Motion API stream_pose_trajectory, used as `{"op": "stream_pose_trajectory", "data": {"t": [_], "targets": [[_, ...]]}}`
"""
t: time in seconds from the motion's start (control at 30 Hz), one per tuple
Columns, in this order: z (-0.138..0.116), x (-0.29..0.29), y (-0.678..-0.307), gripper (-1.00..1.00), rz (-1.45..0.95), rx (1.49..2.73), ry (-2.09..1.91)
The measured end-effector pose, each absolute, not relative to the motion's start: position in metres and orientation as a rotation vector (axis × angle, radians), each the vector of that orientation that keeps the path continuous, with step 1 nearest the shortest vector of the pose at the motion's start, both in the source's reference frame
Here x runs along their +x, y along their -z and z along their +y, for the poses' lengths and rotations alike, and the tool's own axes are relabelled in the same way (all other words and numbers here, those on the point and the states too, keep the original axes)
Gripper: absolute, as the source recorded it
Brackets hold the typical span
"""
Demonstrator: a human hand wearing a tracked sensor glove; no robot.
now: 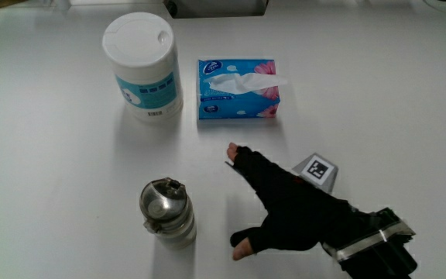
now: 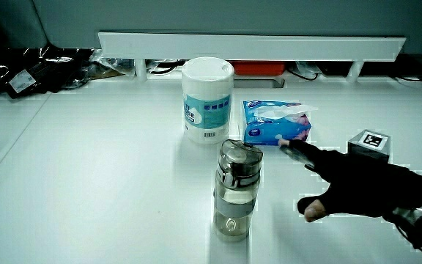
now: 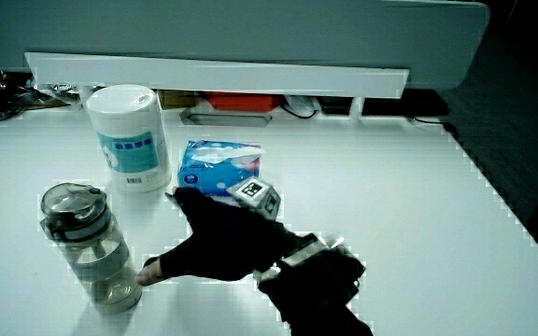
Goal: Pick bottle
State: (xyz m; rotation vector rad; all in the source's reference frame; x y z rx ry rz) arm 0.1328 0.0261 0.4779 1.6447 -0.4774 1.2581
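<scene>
Main view shows your hand [image 1: 289, 209] spread wide and holding nothing, thumb and forefinger splayed toward the bottle [image 1: 167, 211]. The bottle stands upright on the counter [image 1: 53, 170], just beside your hand, with a gap between them in this view. In a side view the thumb tip [image 3: 149, 272] sits very close to the bottle's base [image 3: 110, 289]; whether it touches you cannot tell from here. In both side views the bottle is clear-walled with a grey lid, and it is the thing nearest to you.

Taking the bottle as your landmark: the wipes tub [image 1: 142, 66] stands farther from you than the bottle, well apart from it, and the tissue pack [image 1: 238, 89] lies beside the tub, also farther from you than the bottle.

As a judgement, the task is at its approach: the reach is nearly made, but no grasp has formed and the bottle is not lifted. What is left is closing your fingers round its body and raising it off the counter.
</scene>
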Motion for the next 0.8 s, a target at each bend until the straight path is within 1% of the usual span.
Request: {"op": "stream_pose_trajectory", "data": {"t": [0.1, 0.23, 0.27, 0.4, 0.57, 0.8], "targets": [[0.031, 0.118, -0.482, 0.0, -0.468, 1.583, -1.279], [0.036, 0.103, -0.499, 0.0, -0.525, 1.576, -1.274], [0.038, 0.099, -0.502, 0.0, -0.549, 1.558, -1.303], [0.043, 0.086, -0.511, 0.0, -0.526, 1.533, -1.278], [0.047, 0.073, -0.527, 0.0, -0.567, 1.515, -1.309], [0.05, 0.062, -0.537, 0.0, -0.531, 1.476, -1.327]]}}
